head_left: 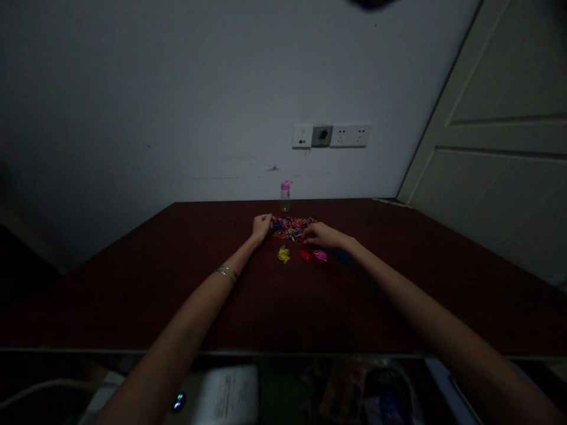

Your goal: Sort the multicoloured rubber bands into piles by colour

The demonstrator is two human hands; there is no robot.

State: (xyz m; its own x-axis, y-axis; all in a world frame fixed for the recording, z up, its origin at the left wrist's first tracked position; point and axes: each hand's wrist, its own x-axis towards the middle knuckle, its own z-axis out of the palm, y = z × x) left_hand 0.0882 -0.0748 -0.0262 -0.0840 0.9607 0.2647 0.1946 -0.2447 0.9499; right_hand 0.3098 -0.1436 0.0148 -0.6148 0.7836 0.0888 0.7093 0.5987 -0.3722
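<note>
A heap of small multicoloured loops, perhaps rubber bands [292, 226], lies on the dark red tabletop [274, 307]. My left hand [262, 226] rests at the heap's left edge, fingers curled together; what they grip, if anything, is hidden. At the heap's right front, my right hand [322, 234] reaches down with its fingertips pinched against the loops. Nearer to me are small sorted groups: yellow loops [283, 254], red loops [305, 255] and pink loops [320, 255]. A dark blue group [341, 257] lies partly under my right wrist.
Behind the heap stands a clear bottle with a pink cap [285, 198]. Wall sockets [349, 136] are above the table's back edge, and a white door [500, 141] is at the right. Below the front edge sit a white box [230, 395] and dim clutter.
</note>
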